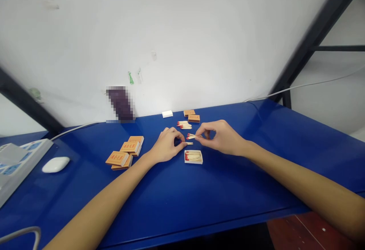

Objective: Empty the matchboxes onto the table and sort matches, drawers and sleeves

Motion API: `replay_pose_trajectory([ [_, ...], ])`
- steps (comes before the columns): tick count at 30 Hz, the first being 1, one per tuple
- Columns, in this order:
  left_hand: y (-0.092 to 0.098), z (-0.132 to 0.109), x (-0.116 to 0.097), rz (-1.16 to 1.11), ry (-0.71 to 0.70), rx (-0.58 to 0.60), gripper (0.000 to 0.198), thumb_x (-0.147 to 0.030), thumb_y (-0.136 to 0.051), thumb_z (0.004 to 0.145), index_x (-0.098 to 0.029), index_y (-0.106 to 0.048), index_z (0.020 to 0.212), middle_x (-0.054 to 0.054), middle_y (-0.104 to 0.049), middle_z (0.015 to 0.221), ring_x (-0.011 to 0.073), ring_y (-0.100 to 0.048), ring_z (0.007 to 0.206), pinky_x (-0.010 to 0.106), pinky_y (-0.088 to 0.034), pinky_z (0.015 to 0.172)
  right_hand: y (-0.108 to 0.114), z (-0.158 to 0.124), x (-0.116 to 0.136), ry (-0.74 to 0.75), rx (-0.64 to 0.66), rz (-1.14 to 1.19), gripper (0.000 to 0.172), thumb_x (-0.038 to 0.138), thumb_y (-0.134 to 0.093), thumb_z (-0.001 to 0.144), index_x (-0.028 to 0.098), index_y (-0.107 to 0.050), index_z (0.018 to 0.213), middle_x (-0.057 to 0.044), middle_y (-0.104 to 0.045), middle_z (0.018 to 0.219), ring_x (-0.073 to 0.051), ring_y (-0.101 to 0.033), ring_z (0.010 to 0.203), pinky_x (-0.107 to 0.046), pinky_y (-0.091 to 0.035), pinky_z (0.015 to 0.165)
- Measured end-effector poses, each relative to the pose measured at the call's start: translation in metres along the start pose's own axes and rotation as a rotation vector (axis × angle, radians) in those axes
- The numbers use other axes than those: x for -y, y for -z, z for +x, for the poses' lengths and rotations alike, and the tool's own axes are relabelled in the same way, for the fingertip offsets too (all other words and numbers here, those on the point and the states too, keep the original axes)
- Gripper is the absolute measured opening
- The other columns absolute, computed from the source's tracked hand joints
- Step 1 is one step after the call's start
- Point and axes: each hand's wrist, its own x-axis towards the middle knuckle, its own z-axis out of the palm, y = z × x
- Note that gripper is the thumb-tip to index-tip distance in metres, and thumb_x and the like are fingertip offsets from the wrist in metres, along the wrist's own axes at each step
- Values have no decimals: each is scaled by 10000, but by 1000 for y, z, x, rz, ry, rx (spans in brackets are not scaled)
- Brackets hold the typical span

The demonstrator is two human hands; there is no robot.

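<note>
Between the thumb and fingers of my left hand (167, 144) a few matches (189, 143) are pinched, their plain ends pointing right. My right hand (221, 136) pinches several red-tipped matches (191, 136) by their plain ends, heads to the left. Just below both hands lies a white matchbox tray (194, 162), with matches (194, 155) lying side by side in it. Beyond the hands, a loose pile of matches (184, 125) rests on the blue table (171, 200).
Orange matchboxes (117, 158) are stacked at left; two more matchboxes (194, 118) lie at the back. A small white box (167, 114) sits near the wall. At far left are a white rounded case (56, 164) and a power strip (25, 162). A dark object (121, 103), pixelated, leans there.
</note>
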Motion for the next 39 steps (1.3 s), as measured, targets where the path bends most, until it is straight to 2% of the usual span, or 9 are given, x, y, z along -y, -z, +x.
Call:
replay_pose_trajectory([
  [5, 3, 1, -2, -15, 17, 26, 146, -352, -631, 888, -215, -682, 880, 39, -610, 931, 226, -499, 948, 402, -407, 891, -1, -4, 18, 144, 205, -75, 132, 215, -598, 868, 193, -675, 762, 10, -657, 676, -108, -534, 580, -249, -400, 593],
  [10, 3, -1, -4, -18, 8, 21, 159, -359, -617, 899, -215, -678, 873, 41, -611, 929, 225, -491, 949, 402, -410, 889, -4, -8, 21, 190, 301, -116, 118, 204, -631, 857, 210, -655, 742, 27, -648, 646, -116, -529, 572, -260, -366, 586],
  [18, 3, -1, -3, -5, -6, 23, 154, -354, -609, 908, -211, -655, 875, 33, -610, 925, 218, -500, 938, 394, -409, 882, -5, -7, 18, 168, 296, -162, 163, 236, -604, 871, 216, -668, 722, 30, -657, 621, -109, -518, 531, -281, -363, 618],
  [29, 2, -3, -2, 31, -56, 14, 167, -359, -581, 926, -207, -641, 893, 34, -607, 929, 213, -498, 927, 386, -404, 870, -3, -9, 18, 205, 322, -145, 118, 265, -625, 874, 230, -734, 845, -2, -729, 761, -138, -602, 624, -288, -415, 657],
  [33, 1, -3, 0, 41, -79, 0, 170, -360, -583, 927, -203, -638, 893, 32, -609, 932, 209, -494, 920, 374, -403, 861, -4, -10, 18, 216, 263, -104, 155, 244, -575, 892, 201, -720, 858, -4, -704, 735, -123, -577, 609, -281, -425, 661],
  [36, 1, -3, 0, 44, -92, -7, 172, -360, -585, 928, -200, -643, 904, 30, -612, 938, 205, -495, 913, 366, -404, 852, -6, -9, 15, 216, 123, -85, 186, 211, -534, 900, 183, -716, 872, -17, -706, 761, -126, -586, 640, -272, -429, 652],
  [39, 2, -3, -1, 35, -100, 10, 170, -358, -583, 929, -205, -650, 896, 23, -623, 960, 201, -501, 917, 363, -400, 861, -9, -6, 6, 152, 7, -107, 194, 194, -525, 892, 177, -718, 901, -31, -715, 811, -121, -576, 630, -262, -427, 618],
])
